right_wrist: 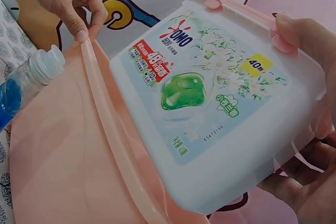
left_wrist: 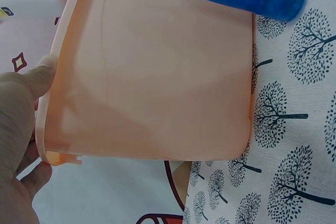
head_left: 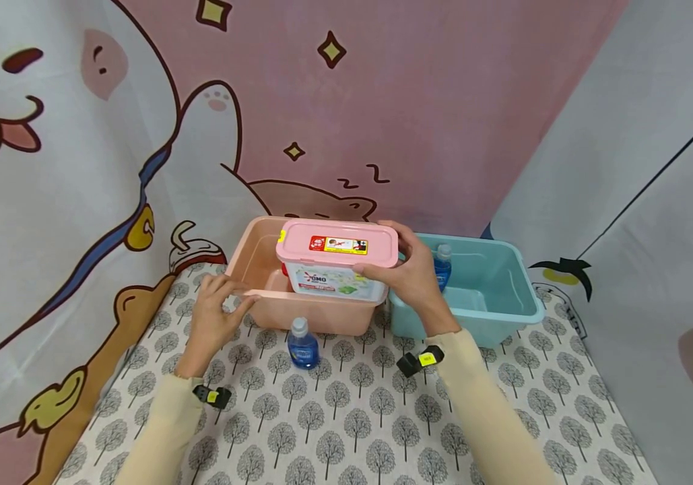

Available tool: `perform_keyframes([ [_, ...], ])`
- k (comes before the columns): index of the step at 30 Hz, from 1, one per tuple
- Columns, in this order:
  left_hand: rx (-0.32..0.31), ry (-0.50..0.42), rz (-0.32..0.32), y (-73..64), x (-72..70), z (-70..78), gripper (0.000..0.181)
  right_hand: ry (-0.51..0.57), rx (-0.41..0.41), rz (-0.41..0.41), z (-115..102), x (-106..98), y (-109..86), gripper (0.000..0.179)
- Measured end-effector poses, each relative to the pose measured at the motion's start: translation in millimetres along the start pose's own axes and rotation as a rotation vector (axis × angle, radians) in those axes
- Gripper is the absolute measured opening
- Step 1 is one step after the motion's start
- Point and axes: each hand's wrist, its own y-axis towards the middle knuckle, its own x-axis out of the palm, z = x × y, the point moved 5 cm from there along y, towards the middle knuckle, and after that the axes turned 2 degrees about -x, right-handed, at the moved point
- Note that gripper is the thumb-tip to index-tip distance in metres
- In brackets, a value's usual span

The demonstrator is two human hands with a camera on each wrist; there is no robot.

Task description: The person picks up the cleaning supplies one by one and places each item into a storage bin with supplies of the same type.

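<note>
Hands [head_left: 411, 276]: pink-lidded tub [head_left: 337, 259] in the right

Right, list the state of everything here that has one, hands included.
OMO capsule tub: lid closed, held up
Peach bin: open-topped
Teal bin: open-topped
Front blue bottle: capped, upright
Blue bottle in teal bin: capped
Left hand: pinching peach bin's rim
Right hand: gripping tub

The pink-lidded box [head_left: 337, 261] partly hides the peach bin [head_left: 335, 318] from above.
</note>
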Motion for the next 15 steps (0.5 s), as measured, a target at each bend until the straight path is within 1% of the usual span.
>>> perform_keyframes([
  [8, 0.001, -0.004, 0.002, 0.2, -0.1, 0.2, 0.026, -0.022, 0.0, 0.003, 4, 8, 6.7, 0.08],
  [15, 0.002, -0.008, 0.004, 0.1, 0.3, -0.5, 0.025, 0.001, 0.0, 0.007, 10, 15, 13.1, 0.079],
])
